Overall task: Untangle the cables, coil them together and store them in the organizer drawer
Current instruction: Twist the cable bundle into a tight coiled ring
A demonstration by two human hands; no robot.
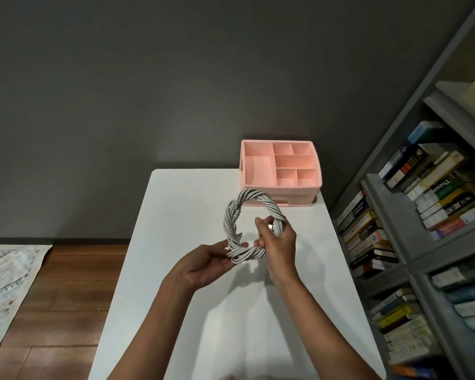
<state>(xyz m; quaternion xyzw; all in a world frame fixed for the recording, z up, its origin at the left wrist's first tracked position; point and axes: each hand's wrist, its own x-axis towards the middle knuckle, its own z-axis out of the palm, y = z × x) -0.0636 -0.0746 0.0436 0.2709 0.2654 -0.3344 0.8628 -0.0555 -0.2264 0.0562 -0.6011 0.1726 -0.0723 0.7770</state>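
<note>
Two hands grip the cable coil — left hand pinching its bottom, right hand curled round its side. Best tuck the plug under a wrap — firmly.

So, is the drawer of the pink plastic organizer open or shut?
Shut: the drawer front sits flush below the pink plastic organizer and its open-top compartments, not pulled out.

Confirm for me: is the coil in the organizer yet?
No, the left hand and right hand hold the coil above the table, short of the organizer.
</note>
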